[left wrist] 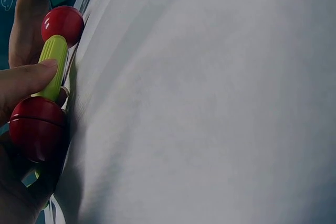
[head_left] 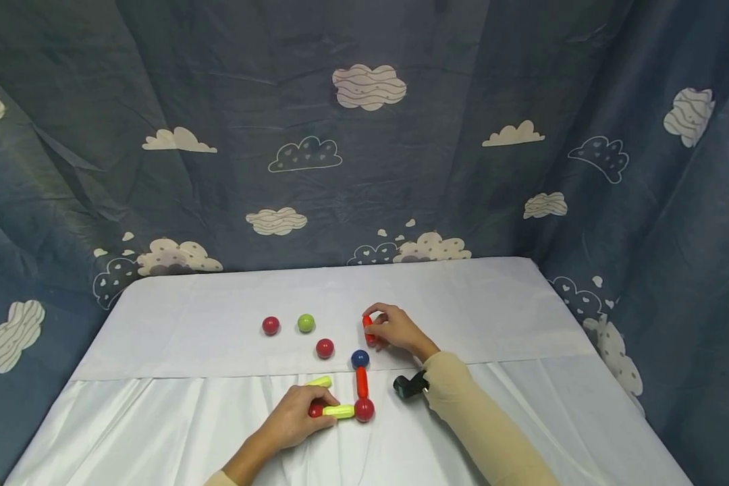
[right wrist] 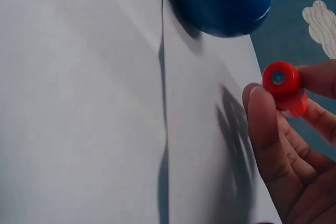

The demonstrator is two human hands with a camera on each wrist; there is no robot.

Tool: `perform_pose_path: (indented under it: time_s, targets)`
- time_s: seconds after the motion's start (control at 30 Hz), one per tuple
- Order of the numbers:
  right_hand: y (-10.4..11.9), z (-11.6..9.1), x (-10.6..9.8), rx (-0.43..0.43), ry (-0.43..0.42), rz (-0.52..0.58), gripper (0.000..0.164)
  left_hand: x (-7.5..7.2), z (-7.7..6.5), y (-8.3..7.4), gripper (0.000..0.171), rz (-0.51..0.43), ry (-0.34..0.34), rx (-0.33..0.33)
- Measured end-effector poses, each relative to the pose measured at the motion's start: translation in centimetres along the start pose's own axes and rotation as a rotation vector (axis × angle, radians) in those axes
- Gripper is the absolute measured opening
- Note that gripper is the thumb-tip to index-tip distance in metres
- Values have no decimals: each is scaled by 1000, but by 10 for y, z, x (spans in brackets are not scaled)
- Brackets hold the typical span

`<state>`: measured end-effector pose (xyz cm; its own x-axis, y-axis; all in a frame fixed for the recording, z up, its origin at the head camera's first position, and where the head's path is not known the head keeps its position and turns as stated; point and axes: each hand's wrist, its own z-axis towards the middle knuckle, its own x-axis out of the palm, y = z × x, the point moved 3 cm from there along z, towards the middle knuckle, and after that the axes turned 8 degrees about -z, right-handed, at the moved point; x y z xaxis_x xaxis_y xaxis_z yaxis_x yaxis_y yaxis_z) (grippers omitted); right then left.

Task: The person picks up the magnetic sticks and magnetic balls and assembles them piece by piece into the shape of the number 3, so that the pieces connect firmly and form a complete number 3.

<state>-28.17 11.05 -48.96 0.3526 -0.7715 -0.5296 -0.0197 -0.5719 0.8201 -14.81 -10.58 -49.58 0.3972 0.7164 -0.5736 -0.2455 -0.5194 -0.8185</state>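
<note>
My left hand point(head_left: 300, 415) pinches a yellow-green magnetic rod point(left wrist: 51, 69) between thumb and fingers. One red ball point(left wrist: 38, 128) sits at the rod's near end, partly hidden by the hand in the head view, and another red ball point(head_left: 364, 410) at its far end. From that far ball a red rod point(head_left: 362, 383) runs up to a blue ball point(head_left: 360, 358), forming an L. Beyond the blue ball, my right hand point(head_left: 397, 329) holds a second red rod point(right wrist: 281, 80) with the fingertips; its round metal end faces the wrist camera.
Another yellow-green rod point(head_left: 320, 382) lies just behind the left hand, partly covered by it. Loose balls rest farther back: a red one point(head_left: 271, 326), a green one point(head_left: 306, 322) and a nearer red one point(head_left: 325, 348). White cloth point(head_left: 188, 324) covers the table; a cloud-patterned curtain point(head_left: 219, 101) hangs behind.
</note>
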Motion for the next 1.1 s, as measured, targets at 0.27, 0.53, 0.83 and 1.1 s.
perform_pose_path:
  time_s: [0.27, 0.53, 0.83, 1.1]
  targets:
    - [1, 9, 10, -12, 48, 70, 33, 1, 2, -1, 17, -2, 10, -3]
    - [-1, 12, 18, 2, 40, 68, 32, 2, 2, 0, 17, -4, 20, -16]
    - [-1, 12, 21, 9, 41, 38, 31, 1, 2, 0, 17, -8, 18, -13]
    - [0, 13, 22, -4, 52, 21, 31, 0, 1, 0, 17, -13, 20, -41]
